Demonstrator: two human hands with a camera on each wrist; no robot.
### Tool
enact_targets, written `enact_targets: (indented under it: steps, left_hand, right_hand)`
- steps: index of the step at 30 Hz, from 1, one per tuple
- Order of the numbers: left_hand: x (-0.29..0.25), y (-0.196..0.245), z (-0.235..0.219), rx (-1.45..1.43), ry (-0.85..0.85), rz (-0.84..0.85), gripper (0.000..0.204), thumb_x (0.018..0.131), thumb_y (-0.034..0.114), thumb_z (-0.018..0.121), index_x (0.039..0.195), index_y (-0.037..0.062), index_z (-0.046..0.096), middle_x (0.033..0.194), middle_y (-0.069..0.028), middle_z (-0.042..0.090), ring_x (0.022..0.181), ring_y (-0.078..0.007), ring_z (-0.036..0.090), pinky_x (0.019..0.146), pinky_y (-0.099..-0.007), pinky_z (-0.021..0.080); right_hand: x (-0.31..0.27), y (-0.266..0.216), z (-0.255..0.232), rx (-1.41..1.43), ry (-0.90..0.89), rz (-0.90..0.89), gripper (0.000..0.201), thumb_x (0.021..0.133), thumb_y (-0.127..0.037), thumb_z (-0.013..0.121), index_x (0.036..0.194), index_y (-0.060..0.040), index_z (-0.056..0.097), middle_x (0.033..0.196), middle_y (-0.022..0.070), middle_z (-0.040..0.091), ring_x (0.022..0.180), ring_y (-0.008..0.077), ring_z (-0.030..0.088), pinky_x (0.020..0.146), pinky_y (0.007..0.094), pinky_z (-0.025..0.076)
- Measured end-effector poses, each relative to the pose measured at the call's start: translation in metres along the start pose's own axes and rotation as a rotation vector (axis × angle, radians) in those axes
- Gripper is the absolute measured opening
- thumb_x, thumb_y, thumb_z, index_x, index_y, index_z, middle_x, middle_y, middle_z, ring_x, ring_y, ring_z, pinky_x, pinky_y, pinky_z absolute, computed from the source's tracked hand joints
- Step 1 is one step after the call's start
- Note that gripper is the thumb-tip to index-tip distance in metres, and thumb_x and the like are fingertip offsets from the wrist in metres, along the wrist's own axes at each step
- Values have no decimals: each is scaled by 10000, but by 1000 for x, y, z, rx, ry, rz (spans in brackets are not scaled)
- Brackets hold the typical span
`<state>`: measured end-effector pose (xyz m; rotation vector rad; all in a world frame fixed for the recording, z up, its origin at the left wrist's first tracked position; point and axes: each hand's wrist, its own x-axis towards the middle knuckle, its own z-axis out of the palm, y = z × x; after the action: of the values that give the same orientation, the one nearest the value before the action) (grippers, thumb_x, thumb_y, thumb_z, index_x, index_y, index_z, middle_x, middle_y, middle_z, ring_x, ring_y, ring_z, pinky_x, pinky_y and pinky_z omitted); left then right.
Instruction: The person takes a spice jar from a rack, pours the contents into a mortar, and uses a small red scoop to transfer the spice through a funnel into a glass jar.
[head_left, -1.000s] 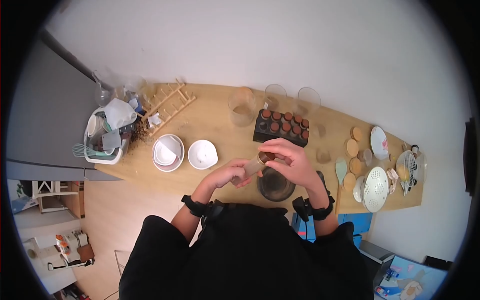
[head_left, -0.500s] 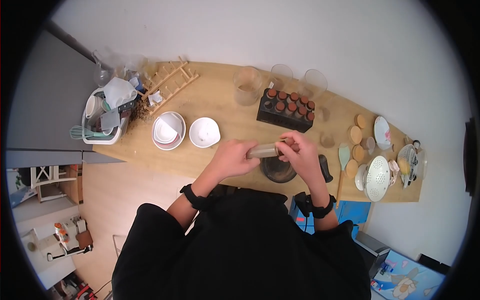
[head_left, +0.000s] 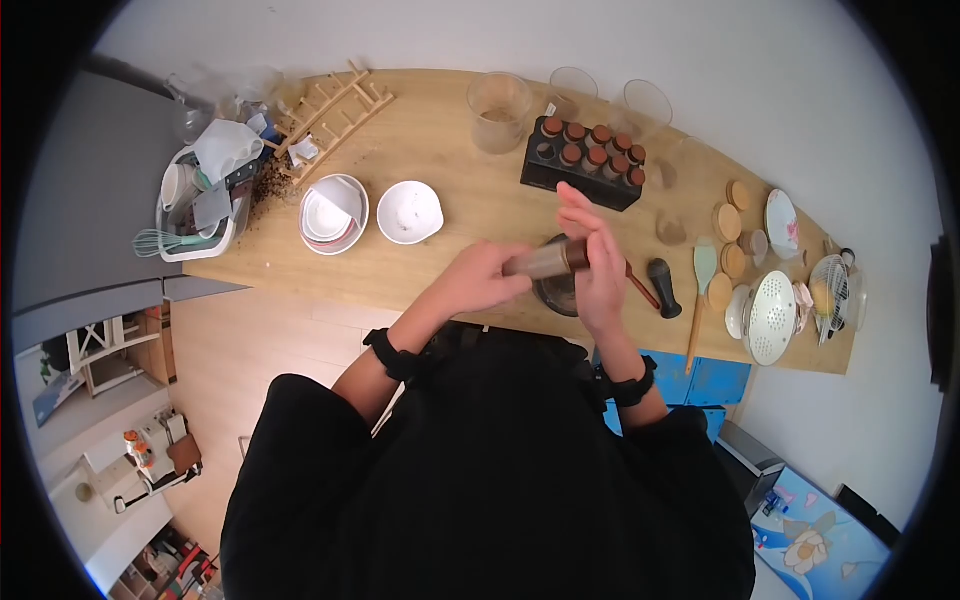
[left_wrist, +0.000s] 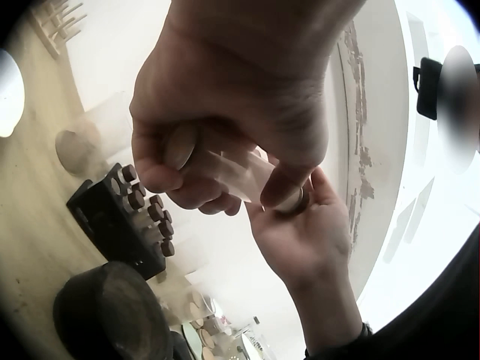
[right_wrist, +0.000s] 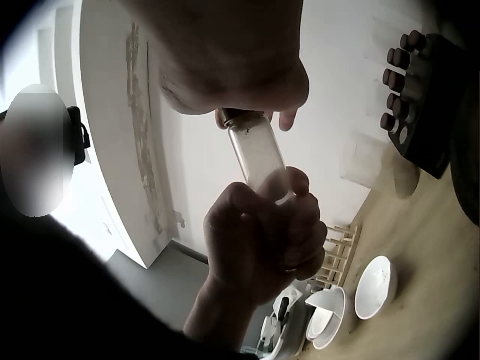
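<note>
A clear glass tube (head_left: 540, 262) with a dark brown cap (head_left: 577, 254) lies nearly level above the table's front part. My left hand (head_left: 478, 280) grips its bottom end, fingers curled round the glass, as the right wrist view also shows at the tube (right_wrist: 257, 150). The palm of my right hand (head_left: 600, 275) rests against the capped end, its fingers extended. Below the tube is a dark round bowl (head_left: 556, 290), partly hidden by the hands. Behind them stands a black rack (head_left: 575, 185) of tubes with brown caps and one vacant hole.
White bowls (head_left: 411, 212) stand left of the hands, beyond them a wooden rack (head_left: 335, 125) and a filled basin (head_left: 232, 235). Glass jars (head_left: 499, 120) line the back. To the right are a black pestle-like object (head_left: 664, 288), a spatula (head_left: 705, 265), wooden lids and a colander (head_left: 772, 318).
The tube has gone from slanted to nearly level. My right fingers have left the cap and straightened, with the palm now against it. The head view has shifted, and the table sits higher in it.
</note>
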<state>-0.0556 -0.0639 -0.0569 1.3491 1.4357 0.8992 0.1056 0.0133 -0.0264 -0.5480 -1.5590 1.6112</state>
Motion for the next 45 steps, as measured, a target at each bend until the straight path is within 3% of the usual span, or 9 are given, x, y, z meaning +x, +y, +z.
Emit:
enact_targets:
  steps: [5, 10, 16, 19, 25, 31, 38, 40, 45]
  left_hand:
    - [1, 10, -16, -429, -83, -198, 103, 689, 83, 559, 772, 23, 553, 615, 23, 486, 504, -96, 421, 477, -249, 350]
    - [-2, 11, -18, 141, -83, -28, 157, 704, 134, 582, 787, 1, 592, 571, -60, 553, 545, -140, 546, 524, -294, 420]
    - [10, 1, -20, -116, -128, -139, 205, 676, 161, 615, 831, 26, 615, 607, -87, 588, 553, -189, 574, 542, -306, 436]
    - [9, 0, -12, -53, -103, -74, 189, 695, 149, 607, 833, 21, 624, 624, -77, 607, 562, -165, 580, 545, -288, 442]
    - [17, 7, -17, -83, -123, -161, 169, 711, 142, 606, 831, 26, 631, 634, -79, 613, 557, -137, 562, 536, -270, 433]
    - [26, -2, -9, -69, -159, -114, 173, 708, 147, 609, 833, 27, 618, 606, -83, 590, 549, -161, 575, 525, -292, 436]
    - [43, -5, 0, 80, -32, -164, 280, 723, 153, 620, 969, 26, 573, 716, -127, 561, 630, -214, 531, 580, -304, 427]
    - [51, -23, 10, 322, 345, 145, 604, 714, 192, 658, 1268, 70, 452, 1031, -211, 587, 942, -339, 575, 713, -369, 473]
    - [38, -46, -16, 206, 418, 24, 750, 770, 206, 661, 1404, 89, 277, 1228, -223, 500, 1124, -345, 506, 825, -369, 469]
  right_hand:
    - [-3, -19, -5, -181, -58, 47, 297, 915, -174, 473, 1149, -4, 542, 1252, 129, 532, 1131, 192, 531, 874, 320, 451]
    - [13, -32, -27, -1032, -373, 499, 234, 856, -196, 609, 1020, -30, 627, 834, 123, 649, 664, 227, 658, 604, 326, 503]
    - [6, -32, -16, -408, -55, 180, 257, 926, -210, 512, 916, 15, 637, 644, 99, 606, 562, 145, 593, 528, 246, 432]
    - [12, -37, -40, -927, -322, 474, 225, 927, -163, 503, 1004, 10, 624, 717, 82, 639, 595, 119, 600, 558, 236, 444]
    - [8, -43, -50, -341, -229, 437, 246, 858, -129, 601, 1083, -29, 593, 764, 86, 656, 609, 188, 627, 579, 283, 487]
    - [12, -37, -51, -570, -314, 100, 312, 833, -151, 643, 1109, -24, 570, 832, 98, 651, 708, 208, 637, 652, 287, 492]
    - [45, -8, -57, -599, -260, 380, 326, 806, -145, 664, 1090, -19, 563, 955, 130, 633, 842, 240, 625, 726, 336, 493]
    - [65, 5, -61, -808, -164, -41, 337, 792, -118, 664, 1095, -18, 558, 955, 143, 617, 851, 276, 604, 735, 360, 483]
    - [121, 30, -73, -1073, -118, -346, 337, 790, -104, 653, 1105, -42, 552, 916, 121, 595, 883, 303, 566, 732, 382, 474]
